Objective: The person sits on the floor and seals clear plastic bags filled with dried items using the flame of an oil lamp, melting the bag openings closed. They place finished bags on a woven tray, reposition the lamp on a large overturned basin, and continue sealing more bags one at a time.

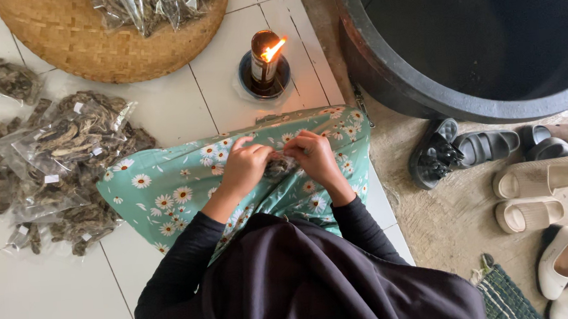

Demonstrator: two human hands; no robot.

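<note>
White floor tiles (50, 305) filled the left half of the view, giving way on the right to bare, rough ground. A person in black sleeves sat on the tiles with a green cloth printed with daisies (168, 193) spread over the lap. Both hands met above that cloth: the left hand (245, 167) and the right hand (315, 159) were curled, fingertips pinched from either side on a small clear packet of dark dried pieces (278, 167). The packet sat between the two hands, mostly covered by the fingers, so only a crumpled, brownish patch showed.

Just beyond the hands stood a lit candle (265, 59) in a dark round holder, its flame leaning right. Farther up lay a round woven tray (79, 40) carrying more filled clear bags. To the left of the lap, a heap of sealed bags (67, 159) of the same dried, brown-grey stuff lay on the tiles, some overlapping, each with a small white label. A large dark basin (487, 42) took up the upper right corner. Below it, several pairs of sandals (494, 160) and slippers lay scattered on the ground, well apart from the hands.
</note>
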